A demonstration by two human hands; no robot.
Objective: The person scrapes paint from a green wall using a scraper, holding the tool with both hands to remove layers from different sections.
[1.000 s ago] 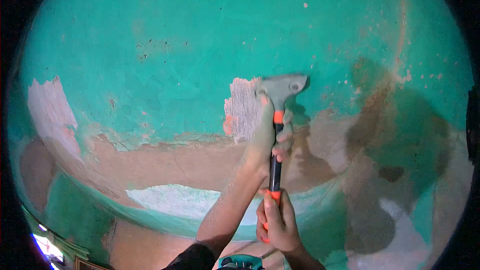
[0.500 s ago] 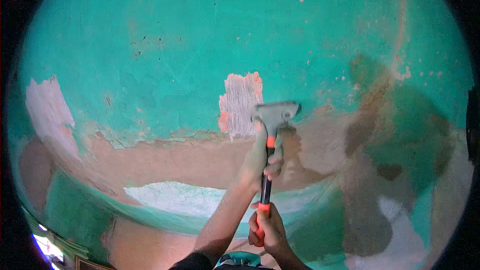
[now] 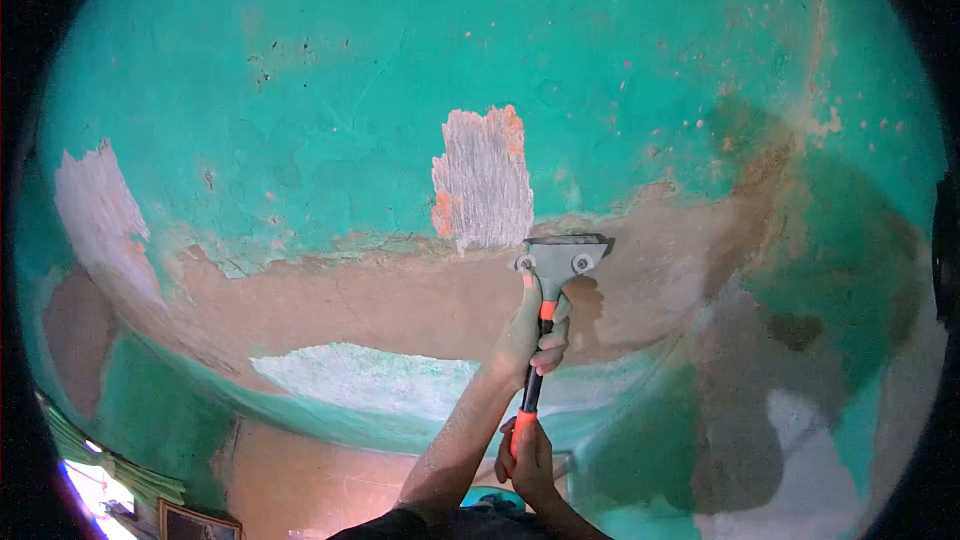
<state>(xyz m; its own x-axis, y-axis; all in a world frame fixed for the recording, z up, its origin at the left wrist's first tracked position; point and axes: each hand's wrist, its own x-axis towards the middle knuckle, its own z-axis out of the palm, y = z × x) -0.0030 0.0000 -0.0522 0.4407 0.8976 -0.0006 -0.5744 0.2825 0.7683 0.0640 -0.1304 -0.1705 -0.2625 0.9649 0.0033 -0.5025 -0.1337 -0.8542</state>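
A long-handled scraper (image 3: 566, 255) with a wide grey head and a black and orange handle points up at the wall. Its blade lies at the brown band, just right of the lower end of a scraped whitish patch (image 3: 484, 180). My left hand (image 3: 537, 335) is wrapped round the upper handle, its thumb stretched up along the scraper's head. Lower down, my right hand (image 3: 527, 455) grips the orange end of the handle. Dust coats my left forearm.
Green paint (image 3: 380, 90) covers the upper wall, over a bare brown band (image 3: 330, 305). Another whitish patch (image 3: 100, 205) is at the far left. A framed picture (image 3: 195, 522) and a bright window (image 3: 95, 490) show at the lower left. Shadows fall on the right.
The scraper head has moved down from the edge of the green paint onto the brown band. The view has shifted, so the scraped patch sits higher. Both hands keep their hold.
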